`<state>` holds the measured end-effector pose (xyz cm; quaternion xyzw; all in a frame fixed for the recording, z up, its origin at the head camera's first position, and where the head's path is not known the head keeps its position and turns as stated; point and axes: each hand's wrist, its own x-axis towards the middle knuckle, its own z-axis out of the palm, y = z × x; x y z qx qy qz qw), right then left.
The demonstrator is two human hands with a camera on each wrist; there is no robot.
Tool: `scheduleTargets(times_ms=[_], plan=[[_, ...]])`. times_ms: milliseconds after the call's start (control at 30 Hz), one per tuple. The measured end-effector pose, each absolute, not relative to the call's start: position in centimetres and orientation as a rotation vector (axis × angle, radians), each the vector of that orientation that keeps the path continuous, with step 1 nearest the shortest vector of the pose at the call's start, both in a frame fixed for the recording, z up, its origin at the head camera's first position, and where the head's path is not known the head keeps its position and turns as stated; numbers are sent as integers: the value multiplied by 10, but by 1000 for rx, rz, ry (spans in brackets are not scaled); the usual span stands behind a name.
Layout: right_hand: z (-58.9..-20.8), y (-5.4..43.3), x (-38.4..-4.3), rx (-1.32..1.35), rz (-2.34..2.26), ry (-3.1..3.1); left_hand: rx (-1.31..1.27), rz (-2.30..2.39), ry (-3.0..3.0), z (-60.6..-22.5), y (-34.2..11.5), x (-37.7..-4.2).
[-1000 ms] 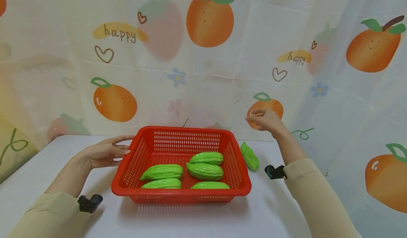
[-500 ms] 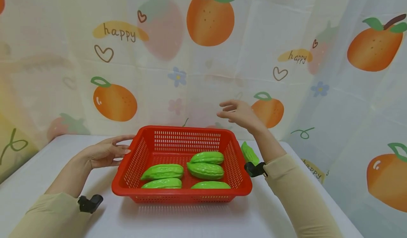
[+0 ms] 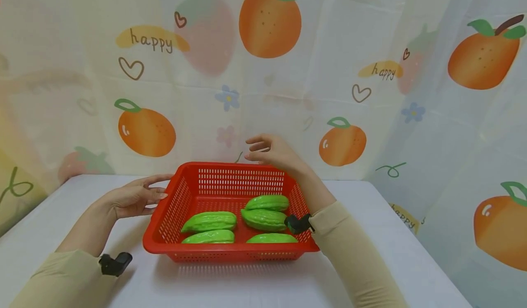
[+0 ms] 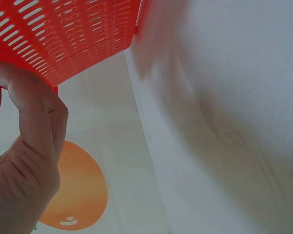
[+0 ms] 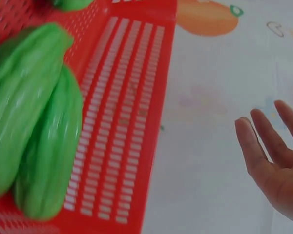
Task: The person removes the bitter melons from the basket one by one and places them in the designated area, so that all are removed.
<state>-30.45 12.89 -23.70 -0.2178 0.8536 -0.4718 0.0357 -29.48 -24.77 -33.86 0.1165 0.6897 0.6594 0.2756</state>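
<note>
A red plastic basket (image 3: 243, 167) with slotted walls stands on the white table, holding several glossy green bitter melons (image 3: 210, 222). At its left side, my left hand (image 3: 137, 198) grips the rim, fingers curled at the edge in the left wrist view. My right hand (image 3: 273, 151) is raised over the far rim with nothing in it, its fingers loosely bent and apart. From the right wrist camera, two bitter melons (image 5: 49, 146) lie side by side along the slotted wall. The right forearm crosses the basket's right side and hides part of it.
A white cloth-covered table (image 3: 247, 285) extends around the basket. Behind it hangs a pale curtain (image 3: 197, 129) printed with oranges and flowers. A dark wrist camera (image 3: 298, 224) on the right sleeve overlaps the basket's right end.
My right hand has swept left, from beyond the basket's right side to over its far rim. The bitter melon outside on the right is now hidden by the arm. My left hand stays put.
</note>
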Motion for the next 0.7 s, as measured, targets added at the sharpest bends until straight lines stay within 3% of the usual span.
scheduleTargets(times_ms=[700], plan=[[-263,68,-313,-687,-1419,2353,320,1771,1859,-339,-246,-295]])
